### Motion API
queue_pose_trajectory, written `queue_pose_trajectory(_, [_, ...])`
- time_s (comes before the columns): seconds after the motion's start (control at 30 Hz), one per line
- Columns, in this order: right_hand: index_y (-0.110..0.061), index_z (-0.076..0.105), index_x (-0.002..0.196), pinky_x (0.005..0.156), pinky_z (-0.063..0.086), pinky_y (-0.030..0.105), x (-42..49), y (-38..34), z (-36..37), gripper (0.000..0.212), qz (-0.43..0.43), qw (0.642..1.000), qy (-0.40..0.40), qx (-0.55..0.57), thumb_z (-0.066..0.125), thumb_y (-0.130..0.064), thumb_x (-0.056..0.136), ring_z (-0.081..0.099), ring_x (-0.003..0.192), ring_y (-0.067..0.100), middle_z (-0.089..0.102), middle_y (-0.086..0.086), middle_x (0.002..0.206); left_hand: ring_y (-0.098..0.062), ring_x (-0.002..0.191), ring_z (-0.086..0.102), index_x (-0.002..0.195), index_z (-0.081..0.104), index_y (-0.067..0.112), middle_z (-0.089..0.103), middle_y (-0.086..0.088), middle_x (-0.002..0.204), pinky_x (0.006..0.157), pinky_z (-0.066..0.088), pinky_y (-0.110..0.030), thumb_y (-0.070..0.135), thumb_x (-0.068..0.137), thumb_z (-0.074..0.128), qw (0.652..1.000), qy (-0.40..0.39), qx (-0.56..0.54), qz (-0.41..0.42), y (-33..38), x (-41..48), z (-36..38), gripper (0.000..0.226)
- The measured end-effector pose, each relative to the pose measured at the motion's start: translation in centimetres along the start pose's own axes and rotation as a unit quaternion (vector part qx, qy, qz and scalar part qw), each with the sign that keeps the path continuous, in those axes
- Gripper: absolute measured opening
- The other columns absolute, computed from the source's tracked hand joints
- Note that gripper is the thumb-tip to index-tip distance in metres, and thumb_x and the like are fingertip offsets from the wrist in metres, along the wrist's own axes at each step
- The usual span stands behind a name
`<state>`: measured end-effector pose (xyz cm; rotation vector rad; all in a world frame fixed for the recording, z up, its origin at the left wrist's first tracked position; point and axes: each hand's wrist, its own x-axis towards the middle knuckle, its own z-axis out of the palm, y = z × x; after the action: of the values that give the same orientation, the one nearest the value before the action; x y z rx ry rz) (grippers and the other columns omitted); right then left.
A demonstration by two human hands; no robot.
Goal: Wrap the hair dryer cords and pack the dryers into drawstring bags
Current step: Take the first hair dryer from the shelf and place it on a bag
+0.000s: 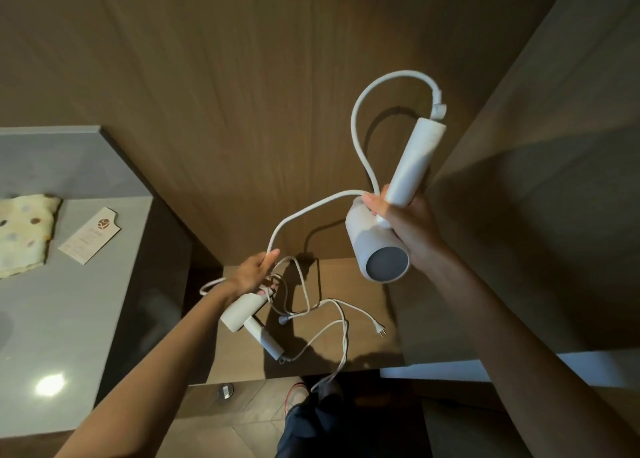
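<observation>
The left hand (251,272) shows only its back, so most of its fingers are hidden. The thumb and the first finger stick out and pinch the thick white cord (354,125). This hand also covers one end of the second white hair dryer (239,314), which lies below it on the brown wooden shelf (363,284). The right hand (405,225) holds the white hair dryer with a round grey end (410,163) up in the air. Its fingers are curled round the spot where the handle meets the fat part, and only the thumb is plain to see. The handle points up. The thick cord makes a big loop from the top of the handle, comes down past the right thumb, and runs across to the left hand. Thin white cords (344,333) lie in a messy tangle on the shelf, and it is hard to tell which goes where. One hangs over the front edge. A white two-pin plug (380,330) lies near the right side of the shelf. The shelf sits between the grey stone counter (86,302) and a brown wooden side panel (536,146), with the brown wooden wall (207,77) behind. On the counter lie a cream cloth with dots (20,232), cut off at the left edge, and a white paper card (90,235) beside it.
</observation>
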<state>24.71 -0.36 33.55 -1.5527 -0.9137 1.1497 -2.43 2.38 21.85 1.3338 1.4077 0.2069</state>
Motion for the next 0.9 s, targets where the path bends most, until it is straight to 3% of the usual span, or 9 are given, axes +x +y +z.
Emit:
queue_pose_trajectory(0.1, [-0.023, 0.059, 0.092, 0.070, 0.051, 0.030, -0.5, 0.4, 0.5, 0.049, -0.002, 1.000, 0.003, -0.019, 0.080, -0.052, 0.059, 0.066, 0.091, 0.019, 0.063, -0.004, 0.089, -0.009, 0.049, 0.057, 0.113, 0.048, 0.003, 0.070, -0.017, 0.102, 0.045, 0.042, -0.017, 0.042, 0.102, 0.034, 0.993, -0.044, -0.109, 0.007, 0.8, -0.2, 0.2, 0.043])
queue_pose_trajectory(0.23, [-0.012, 0.060, 0.111, 0.070, 0.050, 0.024, -1.1, 0.8, 1.1, 0.072, -0.008, 0.998, 0.000, -0.059, 0.078, -0.058, 0.059, 0.067, 0.097, 0.017, 0.067, 0.001, 0.101, -0.011, 0.045, 0.038, 0.116, 0.038, 0.007, 0.075, -0.001, 0.092, 0.039, 0.032, -0.018, 0.029, 0.103, 0.039, 0.986, -0.007, -0.143, 0.085, 3.0, -1.0, -0.2, 0.026])
queue_pose_trajectory(0.33, [-0.011, 0.059, 0.118, 0.069, 0.049, 0.020, -1.5, 0.8, 1.7, 0.063, -0.005, 0.997, 0.018, -0.069, 0.080, -0.047, 0.071, 0.066, 0.098, 0.016, 0.066, 0.003, 0.107, -0.011, 0.046, 0.036, 0.126, 0.046, 0.015, 0.071, 0.008, 0.072, 0.041, 0.030, -0.018, 0.025, 0.103, 0.040, 0.980, 0.016, -0.122, 0.160, 5.7, -2.7, -0.9, 0.025])
queue_pose_trajectory(0.43, [-0.015, 0.056, 0.123, 0.072, 0.053, 0.022, -2.2, 0.3, 2.1, 0.063, 0.014, 0.997, 0.044, -0.067, 0.080, -0.046, 0.073, 0.065, 0.100, 0.017, 0.064, 0.003, 0.111, -0.011, 0.046, 0.031, 0.117, 0.063, 0.012, 0.055, 0.015, 0.052, 0.043, 0.026, -0.020, 0.025, 0.103, 0.042, 0.968, 0.023, -0.098, 0.229, 8.7, -5.3, -2.1, 0.029])
queue_pose_trajectory(0.53, [-0.018, 0.056, 0.121, 0.073, 0.055, 0.024, -3.4, -0.8, 2.2, 0.058, 0.015, 0.997, 0.049, -0.061, 0.079, -0.044, 0.075, 0.065, 0.097, 0.017, 0.063, 0.001, 0.107, -0.019, 0.051, 0.029, 0.111, 0.067, 0.004, 0.062, 0.011, 0.060, 0.045, 0.027, -0.021, 0.019, 0.101, 0.045, 0.954, 0.034, -0.095, 0.281, 10.9, -7.9, -3.3, 0.028])
queue_pose_trajectory(0.63, [-0.019, 0.056, 0.118, 0.069, 0.054, 0.021, -4.8, -1.7, 2.0, 0.052, -0.006, 0.996, 0.055, -0.067, 0.079, -0.041, 0.076, 0.065, 0.095, 0.016, 0.063, -0.002, 0.103, -0.026, 0.059, 0.035, 0.094, 0.072, 0.012, 0.071, -0.010, 0.095, 0.048, 0.029, -0.017, 0.016, 0.100, 0.049, 0.945, 0.050, -0.084, 0.312, 12.0, -10.0, -4.0, 0.024])
queue_pose_trajectory(0.7, [-0.018, 0.055, 0.120, 0.068, 0.054, 0.020, -5.8, -2.2, 1.9, 0.052, -0.009, 0.996, 0.063, -0.060, 0.079, -0.037, 0.078, 0.064, 0.095, 0.015, 0.062, -0.002, 0.104, -0.020, 0.058, 0.043, 0.092, 0.069, 0.010, 0.071, 0.003, 0.089, 0.051, 0.031, -0.013, 0.013, 0.100, 0.048, 0.941, 0.050, -0.085, 0.323, 12.5, -11.5, -4.1, 0.023])
queue_pose_trajectory(0.77, [-0.018, 0.055, 0.121, 0.072, 0.056, 0.023, -6.9, -2.6, 1.9, 0.053, -0.020, 0.995, 0.074, -0.065, 0.079, -0.035, 0.077, 0.063, 0.095, 0.015, 0.061, -0.003, 0.105, 0.001, 0.054, 0.050, 0.096, 0.067, 0.001, 0.068, 0.020, 0.075, 0.053, 0.036, -0.006, 0.007, 0.100, 0.045, 0.939, 0.045, -0.078, 0.331, 12.8, -12.9, -4.1, 0.023])
queue_pose_trajectory(0.9, [-0.020, 0.064, 0.112, 0.072, 0.055, 0.021, -9.4, -3.6, 2.0, 0.038, -0.070, 0.994, 0.047, -0.062, 0.080, -0.025, 0.078, 0.064, 0.094, 0.014, 0.065, -0.002, 0.106, 0.002, 0.061, 0.052, 0.101, 0.067, -0.001, 0.068, 0.022, 0.078, 0.060, 0.039, -0.006, 0.009, 0.100, 0.045, 0.933, 0.039, -0.049, 0.354, 12.2, -15.7, -3.9, 0.024])
